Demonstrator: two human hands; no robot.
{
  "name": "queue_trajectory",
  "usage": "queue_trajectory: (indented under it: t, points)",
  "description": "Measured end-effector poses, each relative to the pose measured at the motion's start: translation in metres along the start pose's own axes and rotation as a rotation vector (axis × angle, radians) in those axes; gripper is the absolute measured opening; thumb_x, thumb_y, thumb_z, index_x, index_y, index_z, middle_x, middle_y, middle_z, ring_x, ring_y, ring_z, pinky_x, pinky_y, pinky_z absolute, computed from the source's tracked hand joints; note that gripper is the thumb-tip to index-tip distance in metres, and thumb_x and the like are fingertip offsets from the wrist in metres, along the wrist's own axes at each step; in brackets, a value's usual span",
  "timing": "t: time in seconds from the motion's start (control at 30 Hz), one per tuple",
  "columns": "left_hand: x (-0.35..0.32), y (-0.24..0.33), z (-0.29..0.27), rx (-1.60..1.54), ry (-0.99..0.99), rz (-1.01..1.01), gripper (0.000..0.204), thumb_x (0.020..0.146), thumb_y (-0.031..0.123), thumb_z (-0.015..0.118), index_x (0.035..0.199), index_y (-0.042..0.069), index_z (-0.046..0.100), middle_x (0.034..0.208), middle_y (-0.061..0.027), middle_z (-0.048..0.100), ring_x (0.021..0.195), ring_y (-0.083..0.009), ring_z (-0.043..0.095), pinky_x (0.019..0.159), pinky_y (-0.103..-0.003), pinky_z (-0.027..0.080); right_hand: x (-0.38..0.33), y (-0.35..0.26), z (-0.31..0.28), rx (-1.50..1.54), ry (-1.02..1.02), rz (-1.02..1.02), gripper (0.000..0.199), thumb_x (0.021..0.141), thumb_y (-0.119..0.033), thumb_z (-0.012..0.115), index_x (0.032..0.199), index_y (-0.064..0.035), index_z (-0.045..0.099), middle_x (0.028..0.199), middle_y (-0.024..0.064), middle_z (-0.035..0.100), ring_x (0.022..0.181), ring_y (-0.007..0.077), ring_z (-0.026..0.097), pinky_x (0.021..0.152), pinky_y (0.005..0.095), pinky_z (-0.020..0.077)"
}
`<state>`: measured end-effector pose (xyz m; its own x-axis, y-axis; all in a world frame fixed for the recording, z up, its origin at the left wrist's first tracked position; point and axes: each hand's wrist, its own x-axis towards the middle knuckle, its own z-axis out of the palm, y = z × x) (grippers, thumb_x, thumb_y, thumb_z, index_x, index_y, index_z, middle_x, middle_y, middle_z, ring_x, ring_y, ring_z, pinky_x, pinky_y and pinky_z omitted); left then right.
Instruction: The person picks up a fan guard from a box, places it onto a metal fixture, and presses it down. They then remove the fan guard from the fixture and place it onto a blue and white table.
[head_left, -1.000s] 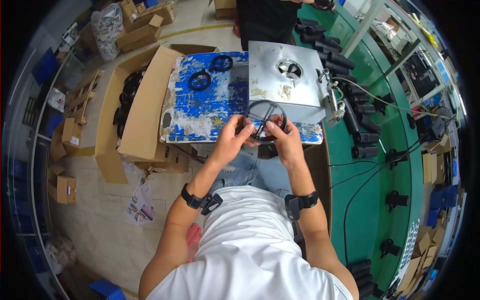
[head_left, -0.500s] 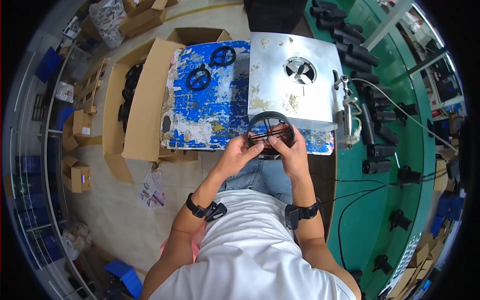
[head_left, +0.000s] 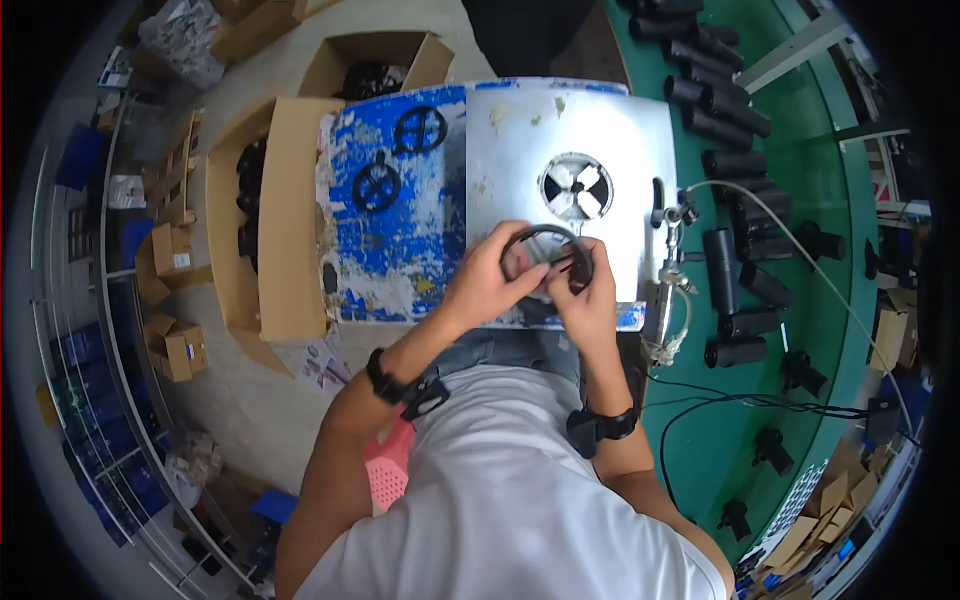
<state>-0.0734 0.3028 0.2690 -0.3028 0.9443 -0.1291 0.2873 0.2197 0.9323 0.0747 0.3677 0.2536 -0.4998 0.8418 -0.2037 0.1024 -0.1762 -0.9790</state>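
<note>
Reader: Where was the black ring (head_left: 584,250)?
Author: Between both hands, by the near edge of the silver metal box (head_left: 506,150).
Reader: And the fingers?
Author: The left hand's (head_left: 490,286) were clamped on its left side, the right hand's (head_left: 587,298) on its right rim.

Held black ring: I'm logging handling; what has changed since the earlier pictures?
The left hand has moved up the left side of the held black ring, thumb now over its opening. The right hand keeps hold. Two other rings stay on the blue board.
</note>
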Motion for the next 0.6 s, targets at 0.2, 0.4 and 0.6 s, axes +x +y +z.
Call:
queue_trajectory:
  t: [0.2, 0.4, 0.6]
  points:
    - [0.099, -0.007, 0.006, 0.302, -0.055, -0.067, 0.044, 0.067, 0.022, 0.076, 0.106, 0.008, 0.061, 0.07, -0.0054, 0.061, 0.064, -0.0162, 0.061, 0.061, -0.03, 0.049, 0.083, 0.007, -0.018, -0.357, 0.163, -0.109, 0.035, 0.074, -0.011, 0.065, 0.105, -0.0006, 0.054, 0.067, 0.0104, 0.061, 0.059, 0.0224, 0.06, 0.058, 0.0331, 0.0485]
    - [0.129, -0.015, 0.018, 0.493, 0.107, 0.138, 0.043, 0.068, 0.027, 0.07, 0.108, 0.011, 0.065, 0.086, -0.0101, 0.062, 0.084, -0.0298, 0.061, 0.073, -0.042, 0.049, 0.101, -0.002, -0.023, -0.569, 0.327, -0.176, 0.044, 0.072, -0.016, 0.066, 0.114, -0.0088, 0.058, 0.082, 0.0162, 0.062, 0.071, 0.0317, 0.062, 0.068, 0.04, 0.0503]
    - [0.132, -0.019, 0.019, 0.487, 0.151, 0.331, 0.046, 0.067, 0.016, 0.067, 0.113, 0.016, 0.064, 0.111, -0.0082, 0.054, 0.109, -0.03, 0.047, 0.092, -0.042, 0.037, 0.105, 0.002, -0.027, -0.889, 0.341, -0.334, 0.053, 0.069, -0.021, 0.067, 0.121, -0.0191, 0.061, 0.104, 0.016, 0.057, 0.098, 0.0359, 0.051, 0.087, 0.0445, 0.0435]
